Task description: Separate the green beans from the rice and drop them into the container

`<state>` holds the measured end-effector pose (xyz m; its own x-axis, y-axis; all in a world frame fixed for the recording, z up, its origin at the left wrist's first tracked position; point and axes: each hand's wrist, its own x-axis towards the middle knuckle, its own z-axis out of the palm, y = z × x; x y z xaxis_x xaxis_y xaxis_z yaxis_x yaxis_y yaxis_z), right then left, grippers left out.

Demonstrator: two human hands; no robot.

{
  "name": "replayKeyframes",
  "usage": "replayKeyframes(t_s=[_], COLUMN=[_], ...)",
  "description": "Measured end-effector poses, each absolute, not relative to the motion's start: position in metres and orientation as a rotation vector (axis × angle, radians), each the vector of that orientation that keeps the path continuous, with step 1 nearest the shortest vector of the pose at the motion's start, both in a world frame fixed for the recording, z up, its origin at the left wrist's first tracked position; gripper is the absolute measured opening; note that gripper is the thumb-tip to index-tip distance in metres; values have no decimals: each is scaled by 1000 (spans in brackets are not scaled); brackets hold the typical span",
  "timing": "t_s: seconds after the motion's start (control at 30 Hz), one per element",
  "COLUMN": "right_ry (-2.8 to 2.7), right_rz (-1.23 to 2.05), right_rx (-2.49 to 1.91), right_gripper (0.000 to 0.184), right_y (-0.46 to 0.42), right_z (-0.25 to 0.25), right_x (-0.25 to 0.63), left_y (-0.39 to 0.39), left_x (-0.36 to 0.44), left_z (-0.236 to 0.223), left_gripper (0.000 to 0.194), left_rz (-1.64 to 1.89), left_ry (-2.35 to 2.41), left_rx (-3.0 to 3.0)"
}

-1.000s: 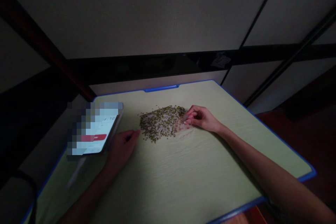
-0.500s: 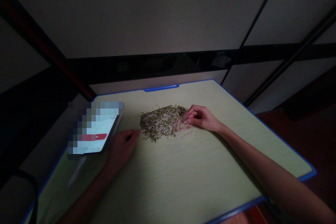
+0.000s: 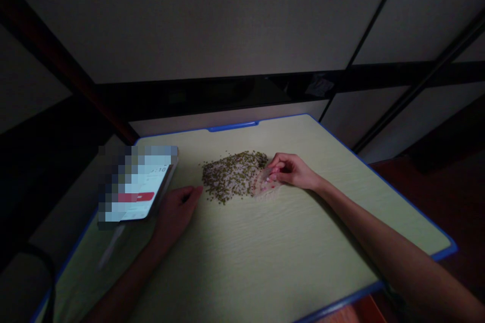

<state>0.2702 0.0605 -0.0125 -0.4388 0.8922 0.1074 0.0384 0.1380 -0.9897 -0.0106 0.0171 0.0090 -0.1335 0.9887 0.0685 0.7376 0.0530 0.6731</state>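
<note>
A flat pile of small green and pale grains (image 3: 235,174) lies spread on the light green tabletop (image 3: 235,262). At its right end, my right hand (image 3: 291,169) pinches a thin clear plastic bag (image 3: 263,185) with pinkish-red marks, which lies against the edge of the pile. My left hand (image 3: 176,214) rests on the table with its fingers curled closed and nothing visible in them. Its thumb side points at the pile's left edge. Close behind that hand, a phone (image 3: 142,192) with a lit screen leans at a slant.
A whitish stick-like piece (image 3: 109,247) lies below the phone. The table has a blue rim with a blue handle (image 3: 233,126) at the far side, facing pale cabinet panels (image 3: 227,20). An orange-red object (image 3: 364,310) shows below the near edge.
The clear bag has shifted and spread slightly in my right hand, which has barely moved. My left hand, the pile and the phone stay in place.
</note>
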Motion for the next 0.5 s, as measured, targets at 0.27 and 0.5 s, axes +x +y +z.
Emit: replayKeyframes(t_s=[0.27, 0.5], right_ry=[-1666, -1690], right_rz=[1371, 1378], right_rx=[-918, -906], right_gripper=[25, 26], right_y=[60, 56], right_z=[-13, -12], right_x=[268, 265], left_y=[17, 16], left_x=[-12, -10], left_z=[8, 10], left_gripper=[35, 35], left_rz=[779, 802], left_ry=[1887, 1906], left_rx=[1736, 1713])
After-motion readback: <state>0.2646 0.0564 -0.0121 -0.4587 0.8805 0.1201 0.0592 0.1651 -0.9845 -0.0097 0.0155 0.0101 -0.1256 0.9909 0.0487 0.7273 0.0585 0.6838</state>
